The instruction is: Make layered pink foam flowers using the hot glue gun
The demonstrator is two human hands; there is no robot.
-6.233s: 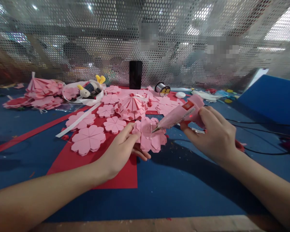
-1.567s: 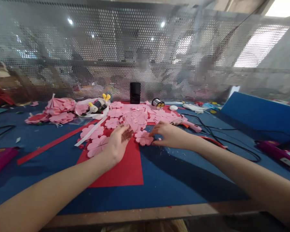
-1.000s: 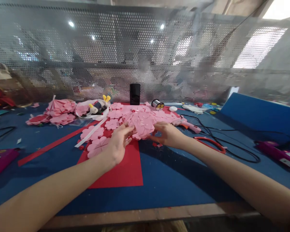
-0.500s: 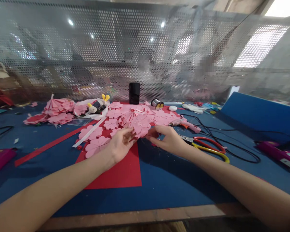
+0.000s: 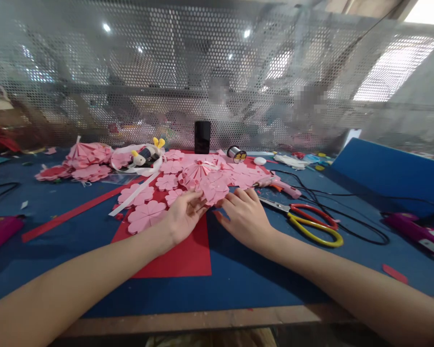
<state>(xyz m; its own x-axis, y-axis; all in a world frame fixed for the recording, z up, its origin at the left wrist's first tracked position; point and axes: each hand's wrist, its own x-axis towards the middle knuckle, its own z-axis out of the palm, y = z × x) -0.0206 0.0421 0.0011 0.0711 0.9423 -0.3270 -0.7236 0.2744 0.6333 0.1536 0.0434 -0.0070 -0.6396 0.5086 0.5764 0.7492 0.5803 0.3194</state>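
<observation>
A layered pink paper flower (image 5: pixel 214 187) is pinched at its left edge by my left hand (image 5: pixel 183 216), thumb on top and fingers curled beneath. My right hand (image 5: pixel 246 218) is palm down at the flower's lower right edge, its fingers bent and close together. What lies under those fingertips is hidden. Behind the held flower stands a pleated pink paper piece (image 5: pixel 197 173). Flat pink paper flowers (image 5: pixel 147 215) lie around my left hand, partly on a red paper sheet (image 5: pixel 183 262). Scissors (image 5: pixel 311 219) with red and yellow handles lie beside my right hand.
A pink glue gun (image 5: pixel 280 185) with a black cable (image 5: pixel 365 236) lies on the right. At the back are a phone (image 5: pixel 202 137) and a wire spool (image 5: pixel 236 154). More pink pieces (image 5: pixel 88 161) are heaped left. A blue panel (image 5: pixel 390 173) leans at right.
My right hand has turned palm down, its fingers bending at the flower's edge. The held flower has shifted slightly right in my left hand. More of the scissors' blades shows.
</observation>
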